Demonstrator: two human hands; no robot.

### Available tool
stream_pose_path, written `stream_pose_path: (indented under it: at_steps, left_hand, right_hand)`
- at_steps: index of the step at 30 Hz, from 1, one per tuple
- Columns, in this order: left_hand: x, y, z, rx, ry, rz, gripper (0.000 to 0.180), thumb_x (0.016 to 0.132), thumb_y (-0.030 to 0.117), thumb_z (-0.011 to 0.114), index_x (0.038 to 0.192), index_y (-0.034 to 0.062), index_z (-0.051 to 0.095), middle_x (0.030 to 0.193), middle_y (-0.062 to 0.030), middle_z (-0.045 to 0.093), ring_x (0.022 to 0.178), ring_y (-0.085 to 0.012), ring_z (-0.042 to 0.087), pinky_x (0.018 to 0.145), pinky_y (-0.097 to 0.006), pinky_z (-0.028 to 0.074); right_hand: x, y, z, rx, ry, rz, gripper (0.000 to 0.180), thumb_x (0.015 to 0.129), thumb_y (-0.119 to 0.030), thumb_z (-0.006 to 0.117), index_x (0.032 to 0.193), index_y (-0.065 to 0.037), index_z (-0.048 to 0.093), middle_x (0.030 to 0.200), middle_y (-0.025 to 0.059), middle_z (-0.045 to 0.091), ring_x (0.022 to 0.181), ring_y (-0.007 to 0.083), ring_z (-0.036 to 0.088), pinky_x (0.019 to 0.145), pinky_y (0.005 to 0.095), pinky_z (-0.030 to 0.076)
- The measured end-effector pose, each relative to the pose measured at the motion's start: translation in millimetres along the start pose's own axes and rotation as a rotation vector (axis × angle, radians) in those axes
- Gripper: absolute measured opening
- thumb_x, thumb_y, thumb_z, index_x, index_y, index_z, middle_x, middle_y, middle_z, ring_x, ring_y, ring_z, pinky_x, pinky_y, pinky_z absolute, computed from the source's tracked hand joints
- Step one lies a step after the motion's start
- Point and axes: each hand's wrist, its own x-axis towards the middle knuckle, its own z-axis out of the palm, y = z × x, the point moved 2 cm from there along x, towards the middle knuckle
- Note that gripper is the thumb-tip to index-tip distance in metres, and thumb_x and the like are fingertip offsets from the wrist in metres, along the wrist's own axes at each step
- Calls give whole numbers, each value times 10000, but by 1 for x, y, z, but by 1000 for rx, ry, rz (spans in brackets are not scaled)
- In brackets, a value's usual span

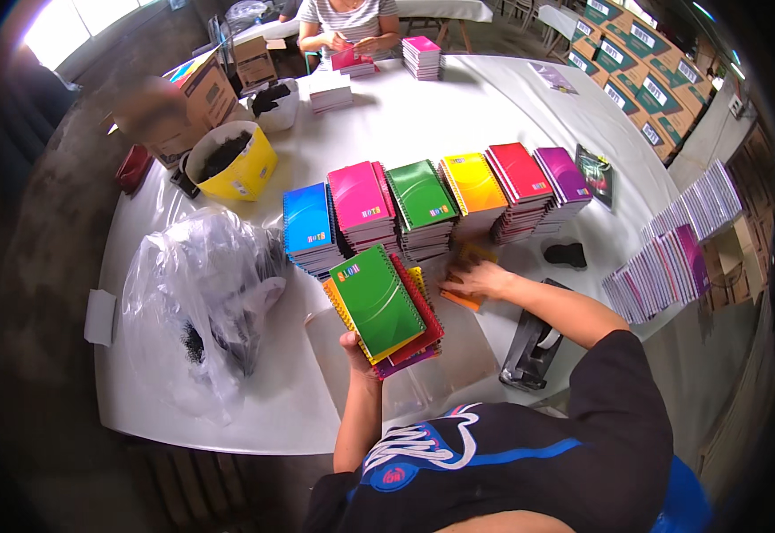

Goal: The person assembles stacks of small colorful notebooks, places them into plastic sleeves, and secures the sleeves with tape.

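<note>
My left hand [357,354] grips a fanned bundle of spiral notebooks from below. A green notebook [375,300] lies on top, with yellow, red and purple ones showing beneath it. To the right of the bundle, my right hand [479,281] is closed on an orange-yellow notebook [463,298], low in front of the stacks; hand and notebook are slightly blurred. Beyond my hands runs a row of notebook stacks: blue [307,219], pink [361,195], green [421,195], yellow [473,182], red [519,173] and purple [564,176].
A tape dispenser [534,342] and a dark object [565,256] lie at right. Clear plastic bags [201,302] heap at left, near a yellow bin [243,169]. More notebooks [658,275] line the right edge. Across the white table [387,115], another person [349,22] handles notebooks.
</note>
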Motion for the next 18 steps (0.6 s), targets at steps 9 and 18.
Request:
stream_pose_path:
  at_steps: [9, 18]
  left_hand:
    - [1, -12, 19, 29, 67, 4, 827, 603, 308, 698, 1318, 11, 407, 1216, -174, 548, 1062, -323, 581, 931, -477, 485]
    - [13, -20, 22, 101, 4, -67, 1091, 522, 441, 747, 1436, 109, 251, 1365, -240, 386, 1149, -463, 479, 962, -580, 414]
  right_hand:
    - [-49, 29, -52, 744, 568, 469, 145, 678, -102, 555, 766, -63, 663, 686, 125, 636, 661, 260, 652, 609, 352, 525]
    - [-71, 130, -132, 2125, 875, 518, 174, 803, -137, 604, 941, -36, 635, 836, 56, 664, 716, 145, 636, 643, 297, 525]
